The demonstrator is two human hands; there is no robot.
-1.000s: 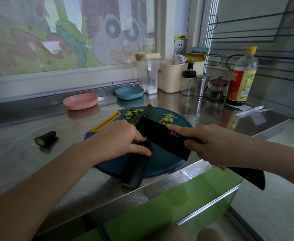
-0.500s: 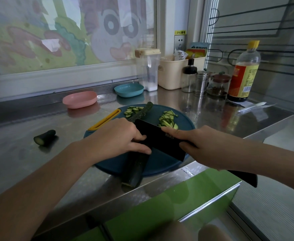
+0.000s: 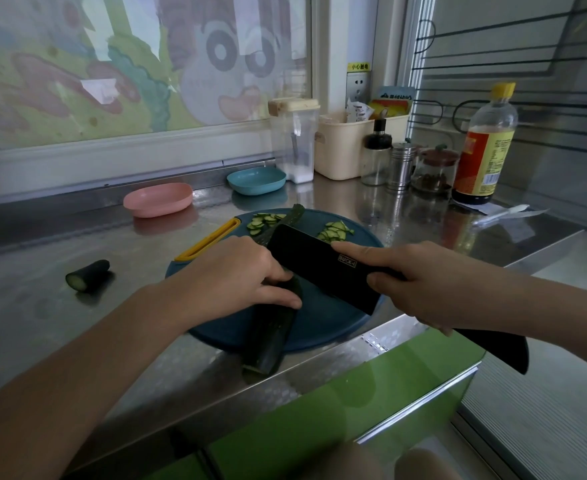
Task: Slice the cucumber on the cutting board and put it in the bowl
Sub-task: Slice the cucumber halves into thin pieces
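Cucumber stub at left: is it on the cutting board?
No, the cucumber stub lies on the bare steel counter, apart from the cutting board and to its left.

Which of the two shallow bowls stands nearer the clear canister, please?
The blue bowl, right beside the canister; the pink bowl sits farther left.

Jars point(image 3: 434, 171) & bottle point(image 3: 486, 150) crowd counter point(image 3: 25, 306) rt-rear of board point(image 3: 320, 318).

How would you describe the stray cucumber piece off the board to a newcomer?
On the steel counter, look left of the round blue cutting board. A short dark cucumber stub lies alone on bare metal, pale cut face showing. Unlike the long cucumber under the left hand and the slices, it is off the board.
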